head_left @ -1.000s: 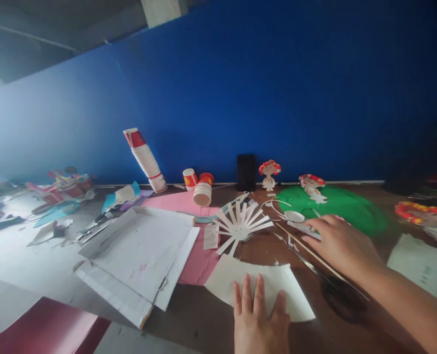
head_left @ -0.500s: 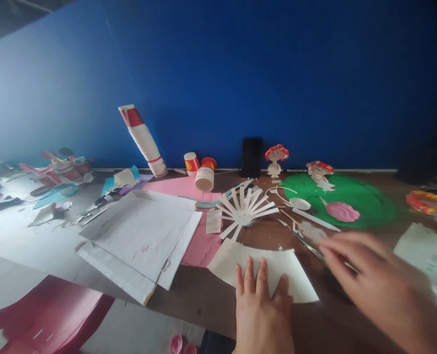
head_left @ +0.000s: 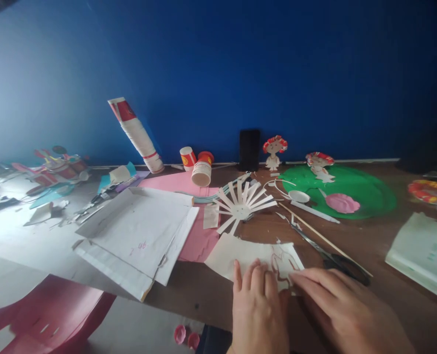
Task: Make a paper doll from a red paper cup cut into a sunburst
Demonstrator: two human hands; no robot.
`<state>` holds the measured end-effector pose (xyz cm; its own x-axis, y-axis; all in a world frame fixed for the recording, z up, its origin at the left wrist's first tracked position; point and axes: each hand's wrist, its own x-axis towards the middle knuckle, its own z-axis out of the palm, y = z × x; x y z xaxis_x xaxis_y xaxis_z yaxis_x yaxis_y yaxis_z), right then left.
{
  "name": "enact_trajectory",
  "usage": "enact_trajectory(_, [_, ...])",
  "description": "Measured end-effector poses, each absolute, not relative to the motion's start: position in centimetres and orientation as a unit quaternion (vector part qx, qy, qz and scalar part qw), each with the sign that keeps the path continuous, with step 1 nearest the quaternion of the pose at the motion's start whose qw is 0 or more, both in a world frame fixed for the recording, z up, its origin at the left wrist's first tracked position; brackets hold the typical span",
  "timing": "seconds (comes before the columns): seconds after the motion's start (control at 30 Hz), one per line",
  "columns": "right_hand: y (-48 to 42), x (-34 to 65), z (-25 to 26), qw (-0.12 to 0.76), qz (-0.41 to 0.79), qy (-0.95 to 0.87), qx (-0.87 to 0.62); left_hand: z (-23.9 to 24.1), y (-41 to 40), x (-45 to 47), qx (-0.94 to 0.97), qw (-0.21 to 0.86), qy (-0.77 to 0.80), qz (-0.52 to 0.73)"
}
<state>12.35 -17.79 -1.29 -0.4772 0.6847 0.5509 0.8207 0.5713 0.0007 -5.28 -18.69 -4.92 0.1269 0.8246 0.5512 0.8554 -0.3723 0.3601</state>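
Note:
My left hand [head_left: 259, 300] lies on a sheet of white paper [head_left: 226, 250], its fingers slightly bent and pressing down. On the paper's right part is a small pale paper cut-out [head_left: 277, 255] with a brownish outline, partly hidden by my fingers. My right hand [head_left: 336, 305] is closed in a pinch at the cut-out's right edge. Just beyond it lie scissors [head_left: 314, 246] with dark handles and a thin wooden stick [head_left: 325, 238]. Above the sheet sits a white paper cup cut into spread strips [head_left: 240, 211], with a small face drawn in its middle.
Folded white cardboard [head_left: 140, 236] overlaps pink paper [head_left: 200, 246] on the left. Stacked paper cups [head_left: 139, 137] lean against the blue wall. A green sheet [head_left: 373, 196] holds a pink piece [head_left: 343, 203]. A booklet [head_left: 421, 255] lies right, a red chair [head_left: 56, 314] lower left.
My right hand has moved left from beside the scissors to the white sheet, bringing the cut-out onto it. The stick and scissors handles are now uncovered. My left fingers have bent and drawn together.

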Motion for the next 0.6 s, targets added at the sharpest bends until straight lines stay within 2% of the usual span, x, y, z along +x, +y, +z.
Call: enact_trajectory(0.6, [-18.7, 12.0, -1.4, 0.239, -0.136, -0.839, -0.470, -3.5, -18.7, -5.8, -0.769, 0.026, -0.551, -0.323])
